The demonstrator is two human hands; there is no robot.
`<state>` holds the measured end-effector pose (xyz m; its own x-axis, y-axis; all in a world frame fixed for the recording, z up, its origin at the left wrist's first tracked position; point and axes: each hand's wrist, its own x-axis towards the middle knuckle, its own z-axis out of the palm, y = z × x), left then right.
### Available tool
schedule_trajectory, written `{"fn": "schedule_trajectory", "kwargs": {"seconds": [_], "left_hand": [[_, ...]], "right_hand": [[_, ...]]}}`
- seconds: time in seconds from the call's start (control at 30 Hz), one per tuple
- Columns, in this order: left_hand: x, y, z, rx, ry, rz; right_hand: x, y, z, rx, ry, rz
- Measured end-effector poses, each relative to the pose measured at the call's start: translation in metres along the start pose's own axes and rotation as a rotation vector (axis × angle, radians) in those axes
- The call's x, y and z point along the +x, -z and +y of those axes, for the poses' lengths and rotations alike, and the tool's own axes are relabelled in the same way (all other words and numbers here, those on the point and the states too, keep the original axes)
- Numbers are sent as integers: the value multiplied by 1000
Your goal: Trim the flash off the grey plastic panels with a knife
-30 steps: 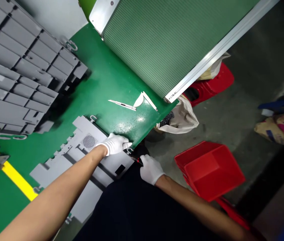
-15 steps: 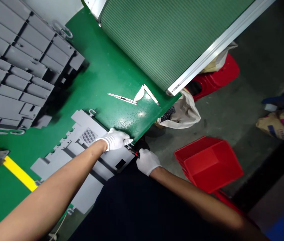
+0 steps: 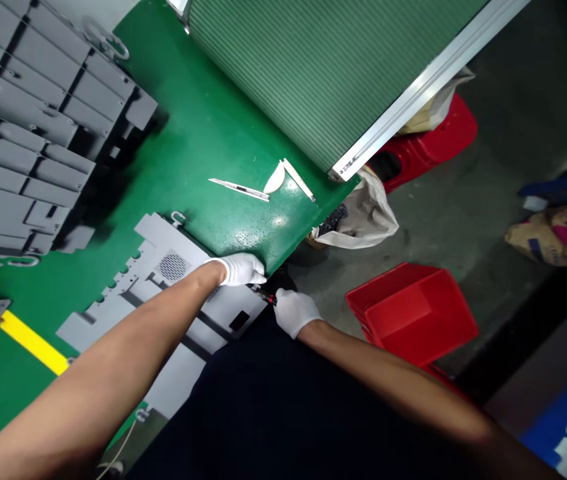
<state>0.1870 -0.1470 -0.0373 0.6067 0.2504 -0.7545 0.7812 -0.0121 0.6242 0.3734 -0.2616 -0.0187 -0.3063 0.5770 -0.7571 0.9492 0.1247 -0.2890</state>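
A flat grey plastic panel [image 3: 163, 307] with a round-holed vent patch and a notched edge lies on the green worktop, partly under my left forearm. My left hand [image 3: 243, 269], in a white glove, is closed at the panel's right corner. What its fingers pinch there is hidden. Just right of it, my right hand [image 3: 294, 313], also gloved, is wrapped round small pliers [image 3: 269, 299] with black and red handles. Their head points at the corner by my left fingertips; whether the jaws touch it cannot be told. A small curled hook [image 3: 178, 217] sticks out from the panel's upper edge.
Stacked grey panels [image 3: 38, 120] fill the upper left. A utility knife [image 3: 239, 189] and pale scraps [image 3: 275, 179] lie on the green worktop [image 3: 183, 147]. Beyond is a ribbed conveyor belt [image 3: 313, 73]. A white sack [image 3: 371, 213] and red bin [image 3: 413, 317] stand to the right.
The whole view has shifted slightly to the left and up. My left hand has turned a little, its fingers more tucked in at the corner. The pliers stay in my right hand.
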Motion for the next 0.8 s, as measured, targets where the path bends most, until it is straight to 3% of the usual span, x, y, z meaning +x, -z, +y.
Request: {"fn": "schedule_trajectory", "kwargs": {"seconds": [0.13,0.23,0.4,0.5,0.63,0.8], "left_hand": [[22,13,7,158,61,-125],[16,14,10,173,1,-143],[-40,-8,7,183,-415,259],[-63,-17,1,259,-499,362],[-58,-15,-9,76,-456,341],[-40,0,-16,-163,-381,228]], "right_hand": [[-1,-4,1,-46,6,48],[0,-6,1,-24,-3,33],[2,-6,-6,40,13,47],[4,-4,-15,45,41,54],[8,1,-21,72,2,16],[11,5,-23,83,-34,-14]]}}
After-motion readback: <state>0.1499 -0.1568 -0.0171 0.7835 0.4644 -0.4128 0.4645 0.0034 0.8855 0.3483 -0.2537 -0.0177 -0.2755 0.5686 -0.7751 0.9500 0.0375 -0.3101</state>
